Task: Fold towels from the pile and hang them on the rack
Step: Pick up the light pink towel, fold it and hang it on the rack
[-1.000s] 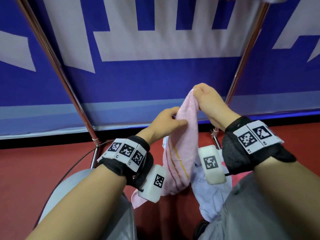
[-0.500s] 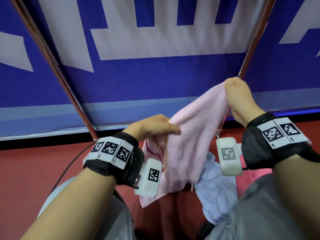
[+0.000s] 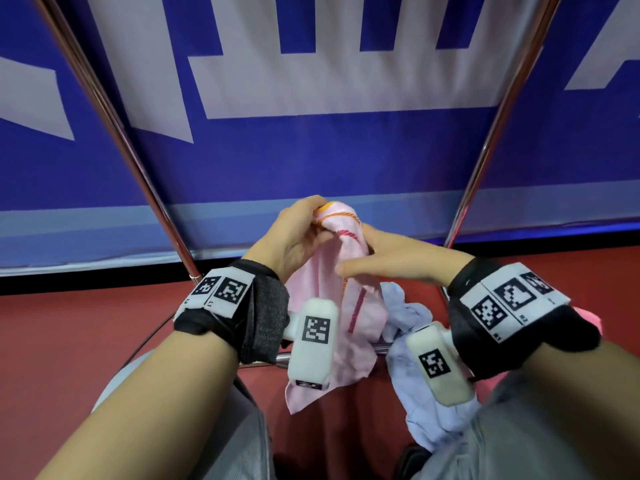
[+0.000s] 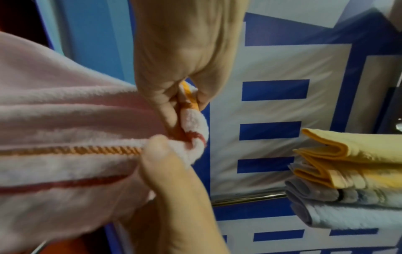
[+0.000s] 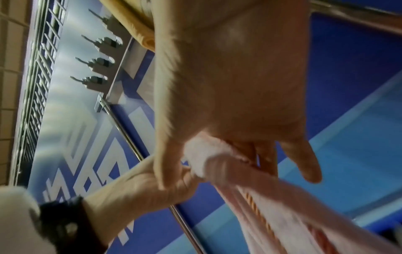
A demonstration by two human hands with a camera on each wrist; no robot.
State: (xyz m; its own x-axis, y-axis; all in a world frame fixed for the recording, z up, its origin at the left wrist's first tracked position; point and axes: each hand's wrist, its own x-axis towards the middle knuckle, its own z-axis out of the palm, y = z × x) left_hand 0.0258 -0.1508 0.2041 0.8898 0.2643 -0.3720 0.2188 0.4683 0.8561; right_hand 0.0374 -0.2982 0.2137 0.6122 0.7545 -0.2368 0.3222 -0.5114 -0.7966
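A pink towel [image 3: 349,306] with orange and red stripes hangs in front of me, bunched at its top. My left hand [image 3: 322,223] pinches its top corner between thumb and fingers, as the left wrist view shows close up on the pink towel [image 4: 65,137]. My right hand [image 3: 360,251] meets it from the right and holds the same top edge, fingers behind the cloth and thumb in front. In the right wrist view the right hand [image 5: 217,165] grips the pink towel [image 5: 272,206] beside my left hand [image 5: 141,185].
A light blue towel [image 3: 419,410] lies crumpled below on my lap. Two slanted rack poles [image 3: 114,133] [image 3: 502,116] stand before a blue and white banner. A folded yellow towel [image 4: 352,154] and a grey one [image 4: 348,214] hang on the rack bar [image 4: 250,199].
My right hand has come down and left from its raised, stretched-out position to meet my left hand. The spread pink towel has gathered into a narrow hanging bunch.
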